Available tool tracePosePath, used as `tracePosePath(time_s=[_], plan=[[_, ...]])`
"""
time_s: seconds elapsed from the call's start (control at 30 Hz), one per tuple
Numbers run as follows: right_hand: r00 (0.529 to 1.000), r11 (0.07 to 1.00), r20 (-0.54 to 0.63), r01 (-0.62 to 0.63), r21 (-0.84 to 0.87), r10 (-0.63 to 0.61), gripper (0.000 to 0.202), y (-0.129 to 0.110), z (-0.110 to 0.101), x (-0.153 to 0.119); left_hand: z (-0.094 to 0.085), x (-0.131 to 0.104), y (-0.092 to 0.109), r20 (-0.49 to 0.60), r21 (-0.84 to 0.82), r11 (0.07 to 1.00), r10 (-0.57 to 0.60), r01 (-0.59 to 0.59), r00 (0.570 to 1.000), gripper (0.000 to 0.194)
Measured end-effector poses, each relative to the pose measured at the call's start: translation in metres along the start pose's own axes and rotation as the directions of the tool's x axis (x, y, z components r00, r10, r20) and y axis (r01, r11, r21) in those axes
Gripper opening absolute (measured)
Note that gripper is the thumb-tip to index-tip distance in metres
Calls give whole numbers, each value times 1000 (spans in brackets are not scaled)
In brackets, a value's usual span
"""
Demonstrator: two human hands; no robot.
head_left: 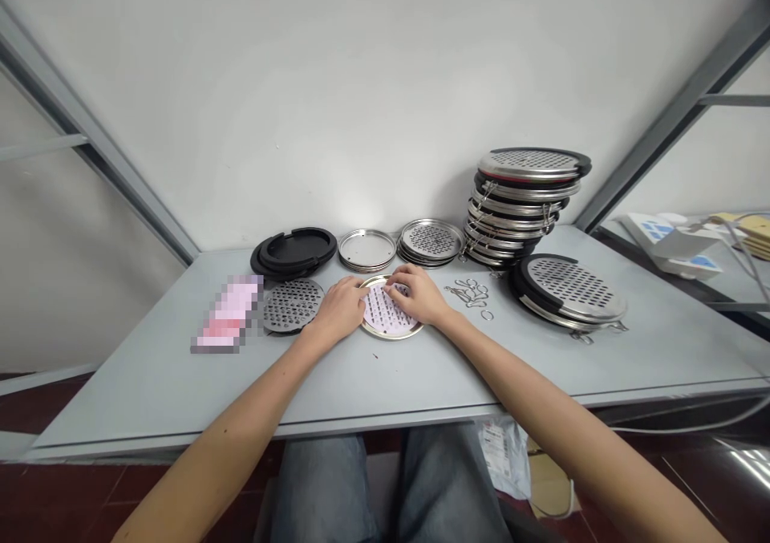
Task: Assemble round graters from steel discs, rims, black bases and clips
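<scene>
Two legs in blue jeans (pixel 325 479) are below the hands, and one shiny bag (pixel 505 455) is on the floor, down to the right. Above them is one grey table (pixel 385 391).

One round dish (pixel 394 336) with a gold-coloured rim sits on the table between the two hands. One pale disc (pixel 385 310) with rows of little holes lies in it. The left hand (pixel 342 306) is on the dish's left edge, with its fingers bent. The right hand (pixel 419 294) reaches over the other side, and its bent fingertips are on the disc. I cannot tell if either hand is gripping or just pressing.

Just left of the left hand is one grey plate (pixel 292 306) full of holes. Past it is one blurry pink thing (pixel 225 318). Right of the right hand is a small heap of metal clips and rings (pixel 472 293), too tangled to count. Farther right is one round piece with a black edge (pixel 571 282), with two clips showing at its near side.

Beyond the left hand are at least two black rounds (pixel 301 246), piled up. Straight past the hands are two short piles: plain dishes (pixel 366 250) and dishes with a holey top (pixel 431 240). Beyond the right hand stands one tall stack (pixel 511 206), its layers hard to count.
</scene>
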State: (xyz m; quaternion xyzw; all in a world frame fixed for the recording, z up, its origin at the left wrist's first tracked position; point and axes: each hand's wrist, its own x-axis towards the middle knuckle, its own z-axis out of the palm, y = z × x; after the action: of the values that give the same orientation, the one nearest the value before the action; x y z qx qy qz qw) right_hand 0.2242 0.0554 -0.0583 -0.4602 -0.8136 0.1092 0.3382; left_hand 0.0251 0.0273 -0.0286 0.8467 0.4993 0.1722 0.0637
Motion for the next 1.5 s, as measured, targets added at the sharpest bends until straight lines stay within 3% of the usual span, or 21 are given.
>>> tracePosePath(time_s=[0.17,0.33,0.5,0.67,0.87,0.97,1.27,1.5], plan=[[1000,1000,-2,-2,8,2,23,-1,0,0,5,0,1,-5,36,999,-25,25,1000,33],[1000,999,6,-18,34,17,24,-1,-1,2,12,-4,0,-87,-11,999,-54,53,995,38],[1000,998,18,-12,63,11,27,-2,-5,4,6,-6,2,-87,-65,991,-126,121,988,52],[1000,996,-6,-23,86,23,28,-1,-10,6,3,-7,2,-76,-171,975,-155,141,985,50],[994,991,-88,-60,122,71,28,5,-18,9,2,-14,5,35,-178,984,0,6,999,93],[993,990,-81,-74,119,84,28,5,-19,9,1,-16,6,91,-192,981,36,-18,995,104],[995,994,-35,-89,62,92,20,4,-21,8,-11,-15,6,135,-262,965,13,24,991,91],[998,998,-7,-68,20,68,21,8,-22,8,-8,-15,2,117,-281,959,0,33,993,87]])
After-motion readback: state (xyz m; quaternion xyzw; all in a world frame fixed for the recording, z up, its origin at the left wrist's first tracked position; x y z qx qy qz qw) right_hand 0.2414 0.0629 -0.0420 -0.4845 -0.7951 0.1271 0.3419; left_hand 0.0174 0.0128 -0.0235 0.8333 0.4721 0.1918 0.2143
